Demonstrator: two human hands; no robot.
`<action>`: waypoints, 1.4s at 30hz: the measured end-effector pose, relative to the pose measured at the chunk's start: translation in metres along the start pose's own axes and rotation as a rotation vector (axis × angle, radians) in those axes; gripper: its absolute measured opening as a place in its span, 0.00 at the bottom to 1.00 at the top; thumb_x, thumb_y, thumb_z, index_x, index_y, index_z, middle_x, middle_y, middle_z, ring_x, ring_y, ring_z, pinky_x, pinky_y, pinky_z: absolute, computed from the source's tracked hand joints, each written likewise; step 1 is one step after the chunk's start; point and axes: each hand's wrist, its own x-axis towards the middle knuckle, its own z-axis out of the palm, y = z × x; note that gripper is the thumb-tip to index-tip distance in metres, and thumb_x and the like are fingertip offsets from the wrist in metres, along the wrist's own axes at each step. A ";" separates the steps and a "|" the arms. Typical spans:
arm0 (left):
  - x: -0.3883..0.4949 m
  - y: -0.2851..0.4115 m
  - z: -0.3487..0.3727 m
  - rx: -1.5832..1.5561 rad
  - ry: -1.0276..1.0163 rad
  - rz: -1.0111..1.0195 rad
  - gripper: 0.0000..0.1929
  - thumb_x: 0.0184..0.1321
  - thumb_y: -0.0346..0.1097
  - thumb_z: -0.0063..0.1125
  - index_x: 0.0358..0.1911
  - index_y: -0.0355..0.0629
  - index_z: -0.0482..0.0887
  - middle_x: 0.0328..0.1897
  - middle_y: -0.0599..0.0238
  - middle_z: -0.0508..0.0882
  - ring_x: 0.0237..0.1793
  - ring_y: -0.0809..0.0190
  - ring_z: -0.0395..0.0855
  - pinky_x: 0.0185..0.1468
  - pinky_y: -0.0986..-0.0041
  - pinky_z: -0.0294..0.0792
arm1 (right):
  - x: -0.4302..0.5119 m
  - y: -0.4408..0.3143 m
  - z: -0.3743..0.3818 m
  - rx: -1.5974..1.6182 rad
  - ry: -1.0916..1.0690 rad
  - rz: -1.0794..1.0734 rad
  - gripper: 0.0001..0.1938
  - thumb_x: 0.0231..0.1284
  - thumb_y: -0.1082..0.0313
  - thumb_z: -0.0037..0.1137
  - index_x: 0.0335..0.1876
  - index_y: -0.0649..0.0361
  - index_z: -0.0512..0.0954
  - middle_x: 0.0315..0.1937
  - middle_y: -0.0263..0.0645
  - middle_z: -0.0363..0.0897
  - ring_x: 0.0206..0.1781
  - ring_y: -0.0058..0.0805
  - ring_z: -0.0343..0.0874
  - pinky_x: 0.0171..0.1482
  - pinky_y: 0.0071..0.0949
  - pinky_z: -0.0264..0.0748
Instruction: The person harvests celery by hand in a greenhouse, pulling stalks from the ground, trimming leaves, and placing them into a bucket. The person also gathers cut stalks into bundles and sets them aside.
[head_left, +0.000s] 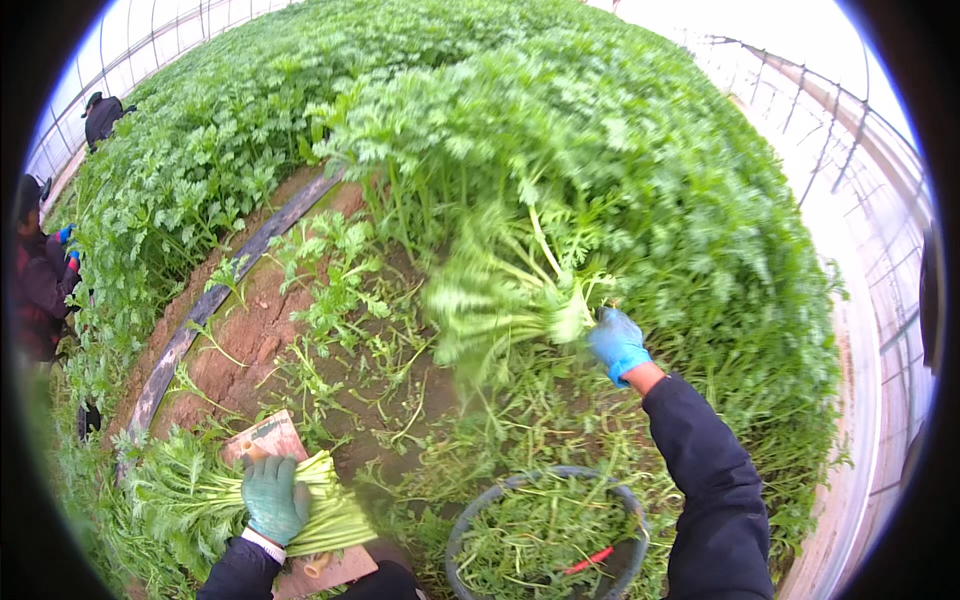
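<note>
My left hand (274, 499), in a green glove, is closed over a bundle of cut leafy greens (330, 506). The bundle lies across a wooden board (330, 571), stems to the right and leaves to the left. Out ahead to the right, my right hand (621, 345) wears a blue glove and grips a bunch of greens (525, 300) by its pale base. That bunch is blurred, its leaves spread to the left over the ground, close against the standing crop. The right fingertips are partly hidden behind the hand and stems.
A dark round tub (454, 551) below holds loose greens and a red-handled tool (590, 559). Standing crop (600, 135) rises ahead and to the right. A dark flat hose (202, 311) crosses bare soil (259, 337). Two people (45, 285) are at the left, inside a plastic-covered greenhouse.
</note>
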 end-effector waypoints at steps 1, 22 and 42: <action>-0.004 -0.001 0.001 0.003 0.010 -0.013 0.16 0.47 0.40 0.52 0.39 0.39 0.77 0.34 0.55 0.76 0.38 0.46 0.74 0.43 0.54 0.66 | -0.021 -0.001 -0.038 -0.068 0.037 -0.058 0.13 0.47 0.65 0.51 0.39 0.57 0.80 0.35 0.50 0.82 0.41 0.49 0.82 0.43 0.42 0.77; 0.048 0.261 -0.266 -0.835 -0.237 0.741 0.26 0.70 0.51 0.43 0.61 0.36 0.71 0.58 0.46 0.78 0.60 0.49 0.74 0.66 0.62 0.62 | -0.396 -0.032 -0.360 -0.690 0.761 -0.995 0.17 0.58 0.53 0.52 0.50 0.48 0.79 0.39 0.32 0.77 0.41 0.33 0.75 0.42 0.32 0.73; -0.071 0.350 -0.216 -1.898 -1.370 0.290 0.21 0.62 0.41 0.58 0.54 0.34 0.78 0.58 0.59 0.79 0.54 0.61 0.79 0.63 0.72 0.67 | -0.345 0.003 -0.305 -0.529 0.941 -0.888 0.20 0.57 0.67 0.51 0.57 0.42 0.70 0.35 0.37 0.75 0.37 0.38 0.77 0.37 0.34 0.76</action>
